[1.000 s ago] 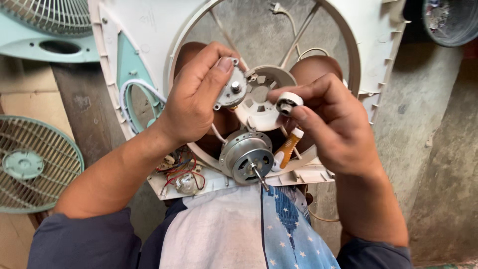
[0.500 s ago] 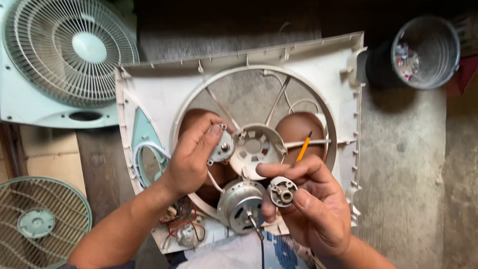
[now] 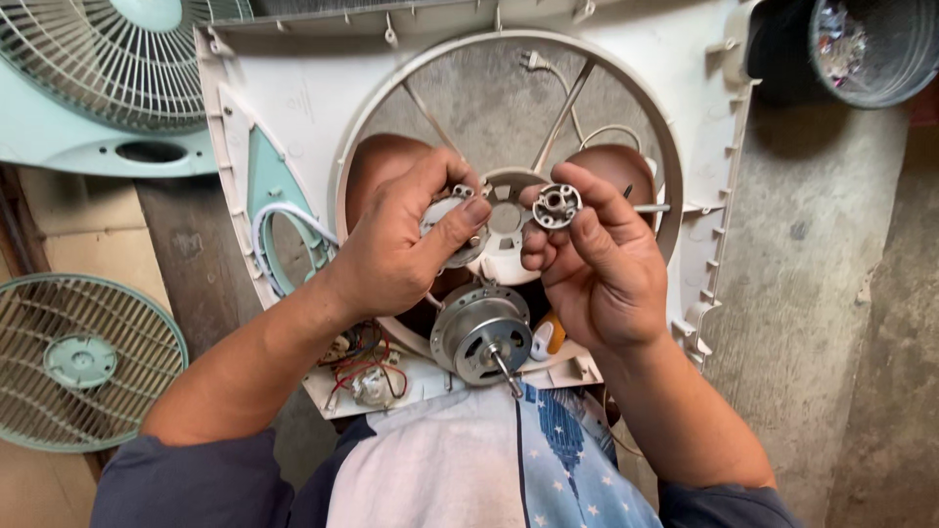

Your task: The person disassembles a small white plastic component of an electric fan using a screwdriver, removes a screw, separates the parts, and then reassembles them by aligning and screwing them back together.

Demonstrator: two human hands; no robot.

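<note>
Head view looks down on both hands raised over a white square fan housing (image 3: 293,108) propped against the person's lap. The left hand (image 3: 401,244) is curled closed, thumb and fingertips pinching a silvery motor end cover (image 3: 452,210) at its rim. The right hand (image 3: 597,264) is likewise closed, thumb and forefinger gripping a small round grey bearing cap (image 3: 557,205) with holes in its face, held just beside the left hand's fingertips, the two parts near but apart. Below the fingers, between the wrists, the metal fan motor (image 3: 481,334) lies with its shaft pointing toward the person. Under the left wrist sits a tangle of red and black wires (image 3: 362,367). An orange-handled tool (image 3: 554,332) shows below the right palm. Left of the left forearm lies a green fan grille (image 3: 78,362); beyond the right fingers, a grey bucket (image 3: 880,59).
</note>
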